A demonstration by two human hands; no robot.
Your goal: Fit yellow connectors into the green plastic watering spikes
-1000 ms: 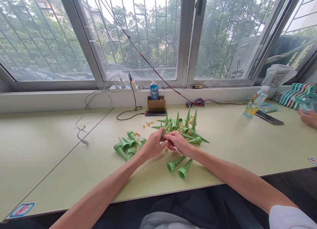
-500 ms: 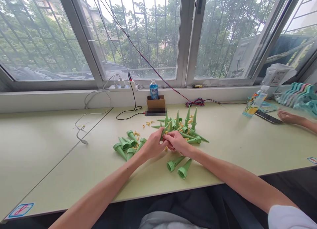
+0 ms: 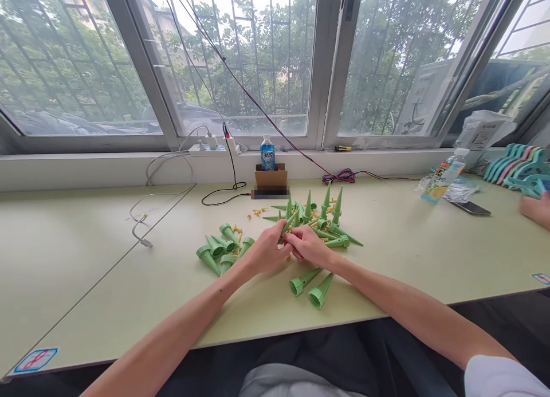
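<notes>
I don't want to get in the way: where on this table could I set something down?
Left of the table seam, past the white cable; right, between the green cones, the phone and the right forearm. Crowded: around the left hand and right hand, with cones and yellow pieces.

Left hand (image 3: 270, 247) holding a green cone (image 3: 291, 220), right hand (image 3: 308, 246) touching left, loose cones (image 3: 317, 295) on pale table (image 3: 412, 242)

No bottle label (image 3: 268, 156) or table sticker (image 3: 35, 360) reads clearly.

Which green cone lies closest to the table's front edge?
The right cone of the front pair; its open end reaches nearer the table edge than the left cone.
</notes>
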